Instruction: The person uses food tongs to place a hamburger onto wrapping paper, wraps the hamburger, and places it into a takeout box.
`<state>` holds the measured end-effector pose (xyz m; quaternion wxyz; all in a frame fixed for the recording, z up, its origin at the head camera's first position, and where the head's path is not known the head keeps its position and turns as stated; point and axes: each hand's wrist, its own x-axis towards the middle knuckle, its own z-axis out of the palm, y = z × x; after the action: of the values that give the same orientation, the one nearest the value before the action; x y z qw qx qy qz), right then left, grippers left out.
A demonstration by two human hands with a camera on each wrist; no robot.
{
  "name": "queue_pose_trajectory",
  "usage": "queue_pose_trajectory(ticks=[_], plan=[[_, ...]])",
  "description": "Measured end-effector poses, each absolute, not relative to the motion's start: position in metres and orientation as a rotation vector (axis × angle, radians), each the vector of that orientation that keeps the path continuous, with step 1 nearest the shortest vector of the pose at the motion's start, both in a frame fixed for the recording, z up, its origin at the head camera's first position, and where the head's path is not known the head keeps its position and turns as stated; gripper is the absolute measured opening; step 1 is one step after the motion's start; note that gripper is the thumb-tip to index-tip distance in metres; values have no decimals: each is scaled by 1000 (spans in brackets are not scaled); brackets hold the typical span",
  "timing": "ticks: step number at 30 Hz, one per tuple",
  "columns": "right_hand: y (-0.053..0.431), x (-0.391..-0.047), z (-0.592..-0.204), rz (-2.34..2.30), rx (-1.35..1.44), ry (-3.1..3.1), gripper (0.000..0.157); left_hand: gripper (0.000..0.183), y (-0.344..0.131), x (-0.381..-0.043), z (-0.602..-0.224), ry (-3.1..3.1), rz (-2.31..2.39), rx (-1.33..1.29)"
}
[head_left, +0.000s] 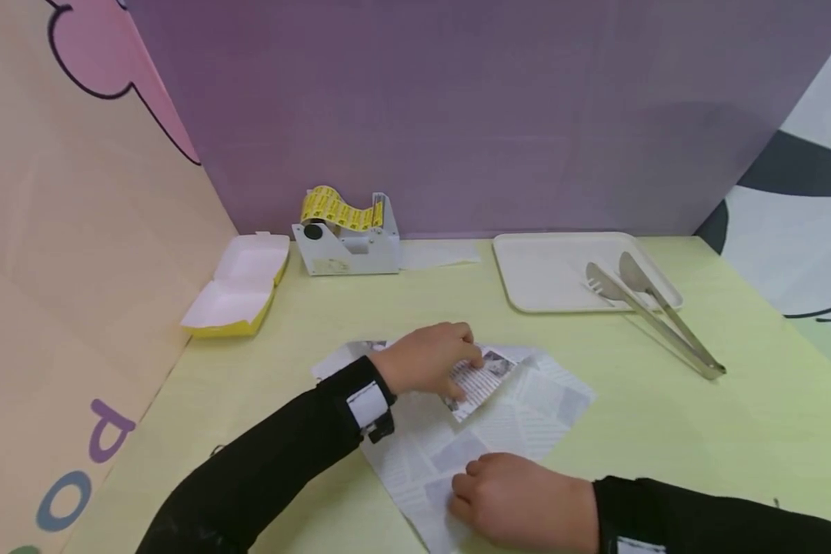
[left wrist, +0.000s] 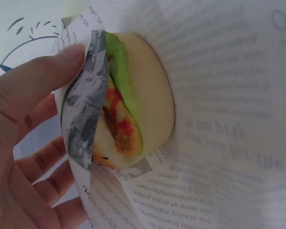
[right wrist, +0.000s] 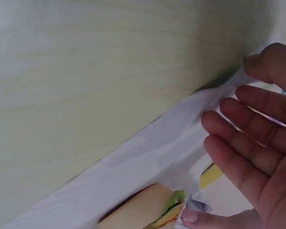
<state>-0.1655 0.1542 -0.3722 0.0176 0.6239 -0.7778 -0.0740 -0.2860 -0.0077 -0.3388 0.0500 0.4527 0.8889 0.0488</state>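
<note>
My left hand (head_left: 425, 358) pinches a folded flap (head_left: 481, 385) of a newsprint-patterned sheet of wrapping paper (head_left: 485, 438). The left wrist view shows a burger (left wrist: 152, 90) inside that fold, with lettuce, a filling and red sauce between pale bun halves. The left thumb lies on the outside of the flap, close beside the burger. From the head view, the paper hides the burger. My right hand (head_left: 519, 496) is over the near part of the sheet, its fingers bent loosely. In the right wrist view its thumb tip is right at the paper's edge.
At the back left, a yellow-and-white takeaway box (head_left: 238, 288) stands with its lid up. Beside it is a label dispenser (head_left: 349, 242) with a roll of yellow stickers. Metal tongs (head_left: 672, 331) lean across a white tray (head_left: 554, 273) at the back right. A purple wall (head_left: 443, 115) bounds the table behind.
</note>
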Motion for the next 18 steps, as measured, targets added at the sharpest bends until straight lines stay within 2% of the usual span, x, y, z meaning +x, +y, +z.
queue_pose_trajectory(ticks=[8, 12, 18], plan=[[149, -163, -373, -284, 1907, -2544, 36, 40, -7, -289, -337, 2694, 101, 1363], [149, -164, -376, -302, 1866, -2539, 34, 40, -9, -289, -335, 2678, 105, 1359], [152, -165, -376, -316, 1779, -2500, 18, 39, -13, -292, -332, 2661, 87, 1372]])
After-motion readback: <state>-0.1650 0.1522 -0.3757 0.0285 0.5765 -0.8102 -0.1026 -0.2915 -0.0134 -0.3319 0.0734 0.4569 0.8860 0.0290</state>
